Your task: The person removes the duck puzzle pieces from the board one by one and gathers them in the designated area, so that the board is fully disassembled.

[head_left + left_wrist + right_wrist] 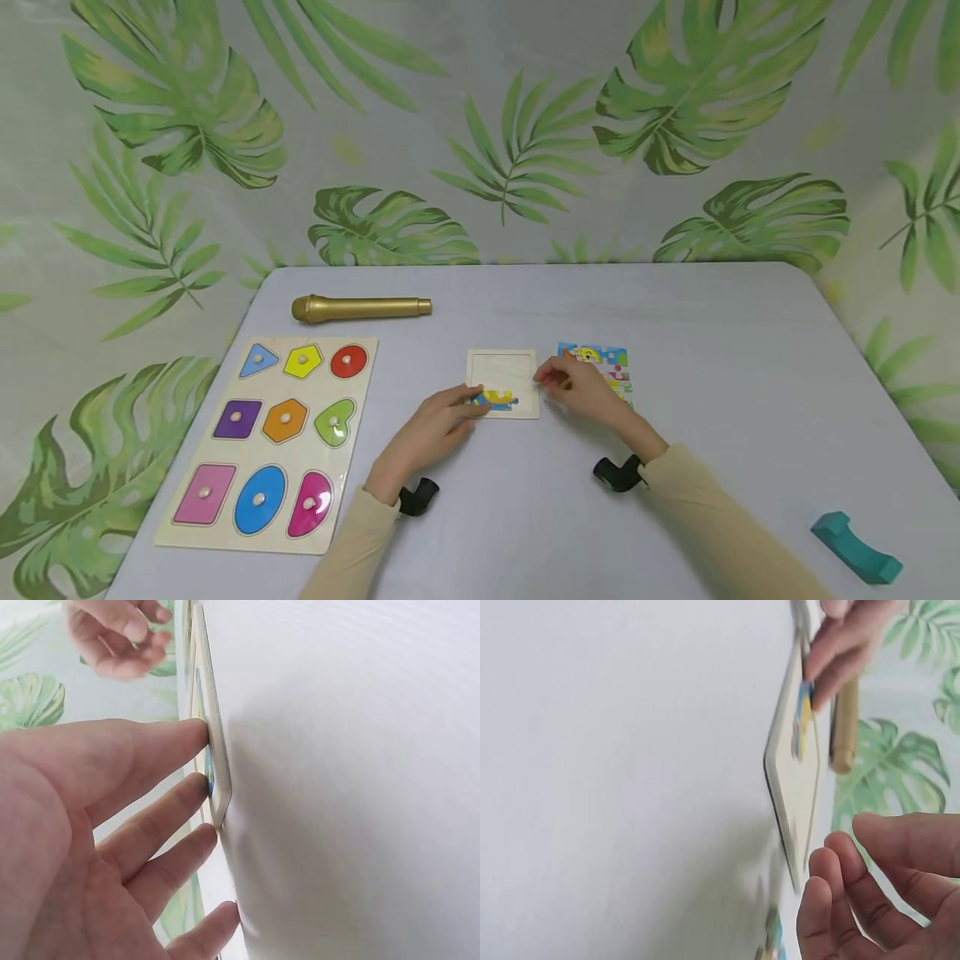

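A small square wooden puzzle tray (501, 369) lies on the table, with a few joined yellow-and-blue puzzle pieces (498, 399) in its lower left part. My left hand (429, 433) rests its fingertips on the tray's left edge and on those pieces; in the left wrist view its fingers (161, 817) are spread and fairly straight. Just off the tray's right edge hovers my right hand (583, 388), fingers loosely bent. Nothing shows between its thumb and fingertips (838, 847) in the right wrist view. Colourful puzzle pieces (617, 357) lie beside the tray, partly hidden under the right hand.
A large wooden board (255, 542) with knobbed coloured shapes lies at the left. Behind it is a gold microphone (363, 308). A teal arch-shaped block (857, 548) sits near the front right. A leaf-print cloth (525, 225) hangs behind the white table (750, 358).
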A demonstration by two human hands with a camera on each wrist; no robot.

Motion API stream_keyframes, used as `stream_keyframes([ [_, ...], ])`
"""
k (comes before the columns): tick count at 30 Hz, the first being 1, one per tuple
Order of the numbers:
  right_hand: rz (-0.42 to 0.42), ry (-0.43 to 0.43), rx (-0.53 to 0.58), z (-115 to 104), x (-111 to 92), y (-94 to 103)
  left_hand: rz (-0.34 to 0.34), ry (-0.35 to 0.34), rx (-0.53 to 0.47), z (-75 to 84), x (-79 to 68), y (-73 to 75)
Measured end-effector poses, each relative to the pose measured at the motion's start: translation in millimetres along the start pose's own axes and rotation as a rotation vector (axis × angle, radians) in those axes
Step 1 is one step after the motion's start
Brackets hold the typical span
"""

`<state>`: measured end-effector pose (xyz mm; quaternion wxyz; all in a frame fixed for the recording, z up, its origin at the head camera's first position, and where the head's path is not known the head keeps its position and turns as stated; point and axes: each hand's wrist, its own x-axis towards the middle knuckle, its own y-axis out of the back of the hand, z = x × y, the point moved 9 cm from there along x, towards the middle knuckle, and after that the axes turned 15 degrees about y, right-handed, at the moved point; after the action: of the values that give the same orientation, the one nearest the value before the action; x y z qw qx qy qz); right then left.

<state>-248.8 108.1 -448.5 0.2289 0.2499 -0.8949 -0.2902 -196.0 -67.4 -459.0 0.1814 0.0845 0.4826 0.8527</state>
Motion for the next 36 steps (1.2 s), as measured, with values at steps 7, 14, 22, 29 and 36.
stream_keyframes([
  [7, -0.078, 0.014, 0.052, -10.2, 17.0, -33.0, -0.028, 0.018, -0.019, -2.4, 2.1, -1.6],
  [14, -0.076, 0.023, 0.042, -18.6, 21.0, -43.9, -0.032, 0.028, -0.034, -2.1, 3.1, -1.0],
  [22, -0.055, -0.003, 0.057, -17.7, 21.7, -44.3, -0.019, 0.039, -0.037, -1.6, 3.5, 0.2],
  [29, -0.049, 0.050, 0.039, -21.5, 26.6, -45.6, -0.021, 0.037, -0.051, -2.0, 3.1, 0.7],
  [36, -0.023, -0.003, 0.086, -11.1, 23.4, -39.7, -0.017, 0.021, -0.040, -1.1, 3.8, 0.3],
])
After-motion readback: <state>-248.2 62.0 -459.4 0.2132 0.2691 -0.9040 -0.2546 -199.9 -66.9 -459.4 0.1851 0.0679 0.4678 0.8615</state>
